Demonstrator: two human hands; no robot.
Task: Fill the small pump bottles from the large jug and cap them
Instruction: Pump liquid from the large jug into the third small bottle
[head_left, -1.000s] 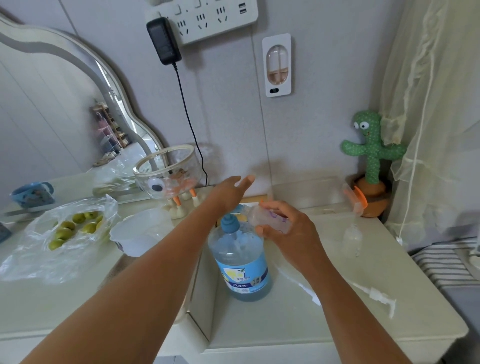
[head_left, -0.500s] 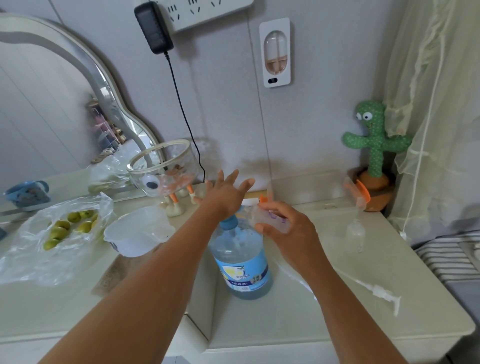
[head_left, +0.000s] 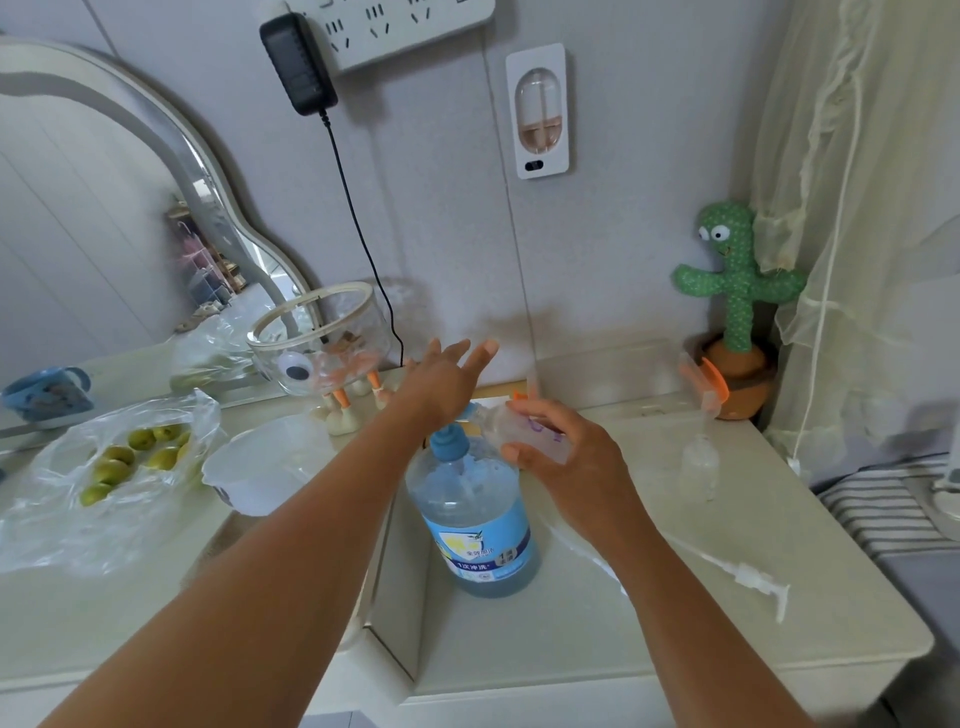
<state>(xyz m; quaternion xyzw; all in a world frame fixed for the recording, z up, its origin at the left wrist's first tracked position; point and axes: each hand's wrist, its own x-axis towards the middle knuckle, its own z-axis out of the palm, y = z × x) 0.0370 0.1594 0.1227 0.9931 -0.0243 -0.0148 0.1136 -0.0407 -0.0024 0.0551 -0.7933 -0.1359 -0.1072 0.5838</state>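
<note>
A large jug (head_left: 475, 525) of blue liquid with a blue pump head stands on the white side table (head_left: 675, 623). My left hand (head_left: 441, 382) presses its palm down on the pump head, fingers straight and spread. My right hand (head_left: 566, 462) grips a small clear bottle (head_left: 524, 431), tilted on its side with its mouth by the jug's spout. Another small clear bottle (head_left: 700, 465) stands uncapped further right. A white pump cap with a long tube (head_left: 748, 577) lies on the table near the front right.
A white bowl (head_left: 265, 465) and a plastic bag of green fruit (head_left: 119, 462) lie on the dresser at left, with a glass bowl on legs (head_left: 322, 338) behind. A cactus toy (head_left: 737, 306) stands back right beside a curtain. An orange-and-clear item (head_left: 704, 382) is near it.
My left hand has stayed over the jug's pump head, its fingers spreading a little. The right hand keeps holding the small bottle at the spout.
</note>
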